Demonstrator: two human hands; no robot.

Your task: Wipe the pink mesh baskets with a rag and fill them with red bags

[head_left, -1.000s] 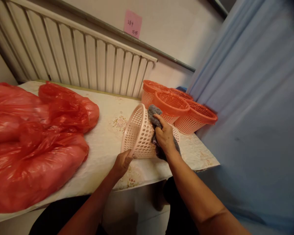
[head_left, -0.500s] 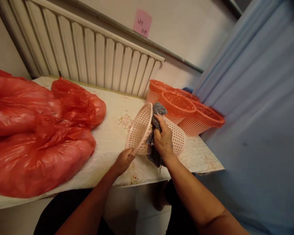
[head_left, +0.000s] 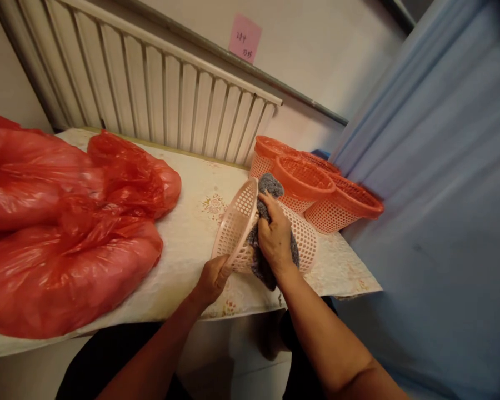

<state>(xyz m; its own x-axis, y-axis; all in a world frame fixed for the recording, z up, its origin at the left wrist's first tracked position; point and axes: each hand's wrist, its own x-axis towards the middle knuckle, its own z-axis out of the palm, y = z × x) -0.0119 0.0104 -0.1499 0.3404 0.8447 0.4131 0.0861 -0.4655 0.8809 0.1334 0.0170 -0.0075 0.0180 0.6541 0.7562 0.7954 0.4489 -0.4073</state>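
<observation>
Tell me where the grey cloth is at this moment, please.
In the head view, the cloth is right of centre, under the right hand, against the outside of the pale basket that the left hand holds.

- Red plastic bags [head_left: 66, 272], bulging and glossy, lying at the left of the table.
- Table cover [head_left: 181, 233], pale, with floral motifs.
- Radiator [head_left: 173, 103], cream and ribbed, beyond the table's far edge.
- Rail [head_left: 308, 100], grey, running slantwise along the wall [head_left: 333, 61].
- Pink note [head_left: 245, 39], handwritten, on the wall above the radiator.
- Lined baskets [head_left: 325, 214], four, upright and clustered, with red plastic over their rims.
- Curtain [head_left: 437, 222], blue, hanging in folds at the right.
- Floor [head_left: 250, 366], pale, below the near edge.
</observation>
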